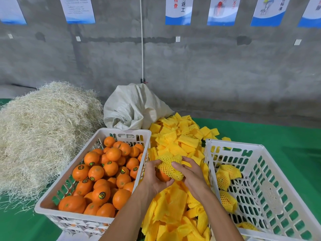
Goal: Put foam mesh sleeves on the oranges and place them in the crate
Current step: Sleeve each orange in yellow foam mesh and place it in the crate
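Observation:
My left hand (153, 178) cups an orange (161, 175) from below, between the two crates. A yellow foam mesh sleeve (171, 166) covers most of that orange, and my right hand (188, 171) pinches the sleeve on its right side. The white crate on the left (57, 211) is full of bare oranges (104, 171). The white crate on the right (271, 173) holds several sleeved oranges (225, 176) along its left wall.
A heap of loose yellow mesh sleeves (177, 141) lies between the crates on the green floor (286, 136). A mound of pale straw (40, 133) fills the left. A white woven sack (133, 106) leans against the grey concrete wall behind.

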A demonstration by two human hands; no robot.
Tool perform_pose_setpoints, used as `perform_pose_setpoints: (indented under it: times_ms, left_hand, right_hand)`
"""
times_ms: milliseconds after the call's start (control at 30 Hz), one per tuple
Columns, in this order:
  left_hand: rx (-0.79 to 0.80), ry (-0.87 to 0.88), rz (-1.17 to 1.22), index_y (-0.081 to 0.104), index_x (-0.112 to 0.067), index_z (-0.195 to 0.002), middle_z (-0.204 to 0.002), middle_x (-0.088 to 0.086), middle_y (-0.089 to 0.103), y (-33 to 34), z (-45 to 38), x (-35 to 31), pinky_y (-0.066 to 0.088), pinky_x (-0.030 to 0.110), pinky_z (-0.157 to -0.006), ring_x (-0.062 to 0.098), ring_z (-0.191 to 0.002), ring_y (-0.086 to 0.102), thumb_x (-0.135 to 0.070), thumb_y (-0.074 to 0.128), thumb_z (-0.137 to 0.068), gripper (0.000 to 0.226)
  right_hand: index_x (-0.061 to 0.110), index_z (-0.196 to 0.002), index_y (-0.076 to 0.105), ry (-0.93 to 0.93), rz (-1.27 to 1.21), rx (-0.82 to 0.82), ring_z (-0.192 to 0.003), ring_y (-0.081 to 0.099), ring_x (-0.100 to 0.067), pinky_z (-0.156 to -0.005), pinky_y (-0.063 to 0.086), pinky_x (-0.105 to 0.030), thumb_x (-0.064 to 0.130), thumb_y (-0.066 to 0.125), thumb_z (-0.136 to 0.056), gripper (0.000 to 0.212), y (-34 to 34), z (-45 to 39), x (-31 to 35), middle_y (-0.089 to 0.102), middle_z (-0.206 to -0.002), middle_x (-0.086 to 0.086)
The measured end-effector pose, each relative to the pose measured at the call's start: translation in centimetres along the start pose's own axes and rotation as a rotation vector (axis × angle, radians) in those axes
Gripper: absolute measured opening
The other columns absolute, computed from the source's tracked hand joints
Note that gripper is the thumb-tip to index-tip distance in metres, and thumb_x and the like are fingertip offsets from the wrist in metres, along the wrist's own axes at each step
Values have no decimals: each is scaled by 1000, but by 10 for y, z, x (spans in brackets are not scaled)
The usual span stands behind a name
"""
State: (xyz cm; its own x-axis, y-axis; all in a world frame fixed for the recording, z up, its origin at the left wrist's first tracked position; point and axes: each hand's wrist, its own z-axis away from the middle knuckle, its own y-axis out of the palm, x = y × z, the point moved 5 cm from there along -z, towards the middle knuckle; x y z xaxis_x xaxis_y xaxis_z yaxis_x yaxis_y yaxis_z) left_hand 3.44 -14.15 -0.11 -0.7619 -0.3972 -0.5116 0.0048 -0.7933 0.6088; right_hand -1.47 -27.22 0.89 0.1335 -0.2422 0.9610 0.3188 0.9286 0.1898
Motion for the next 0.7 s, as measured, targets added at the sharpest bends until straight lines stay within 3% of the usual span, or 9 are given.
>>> perform_pose_setpoints:
  times_ms: [100, 233, 300, 400, 500, 533, 600, 700]
  left_hand:
    - [5, 4, -39, 66, -11, -106, -85, 13, 77, -3, 2, -2, 59, 39, -61, 33, -85, 68, -28, 62, -87, 25]
    - [20, 12, -122, 61, -9, -99, -77, 13, 72, -4, 5, 1, 58, 39, -65, 32, -70, 69, -28, 69, -81, 27]
    - [61, -5, -128, 60, -8, -98, -75, 13, 70, -2, 8, 4, 56, 35, -59, 29, -61, 68, -30, 71, -81, 30]
    - [113, -39, -165, 59, -7, -108, -84, 17, 69, 0, 12, 5, 54, 32, -53, 32, -76, 69, -34, 77, -80, 43]
    - [171, -99, -136, 53, -10, -120, -92, 21, 68, 0, 17, 6, 59, 33, -50, 38, -88, 71, -38, 87, -80, 59]
    - [197, -116, -107, 52, -9, -121, -96, 22, 67, 0, 20, 6, 60, 34, -51, 38, -90, 70, -37, 89, -78, 63]
    - [272, -137, 1, 53, -5, -120, -105, 24, 65, -1, 25, 3, 63, 38, -58, 40, -95, 69, -27, 94, -75, 65]
    - [420, -123, 112, 50, -1, -127, -119, 34, 62, 4, 34, 1, 63, 50, -78, 50, -110, 65, 0, 88, -72, 67]
  right_hand:
    - [19, -134, 60, 70, -44, 77, -118, 67, -24, -113, 41, -57, 44, 100, -52, 94, 0, 3, -3, 73, -123, -6]
    - [22, -125, 69, 14, 135, 0, -112, 63, 0, -109, 45, -52, 59, 85, -68, 69, -1, 3, 7, 70, -128, 8]
    - [23, -136, 62, 0, 135, -84, -122, 55, -7, -104, 43, -46, 63, 79, -75, 75, -2, 3, 10, 62, -134, 15]
    - [31, -125, 65, -26, -5, -178, -109, 54, 1, -91, 41, -40, 66, 81, -66, 70, -6, 2, 13, 63, -116, 23]
    - [26, -111, 66, -162, 77, -361, -88, 63, 7, -67, 47, -20, 62, 76, -73, 53, -19, 2, 19, 70, -98, 16]
    - [23, -111, 65, -223, 165, -425, -79, 66, 5, -57, 47, -19, 59, 73, -79, 49, -24, 4, 22, 71, -91, 7]
    - [15, -122, 62, -339, 347, -506, -58, 61, -8, -49, 42, -24, 51, 67, -91, 48, -30, 8, 28, 64, -73, -9]
    - [7, -136, 57, -405, 534, -515, -52, 50, -9, -47, 37, -21, 43, 62, -98, 52, -29, 7, 30, 53, -61, 1]
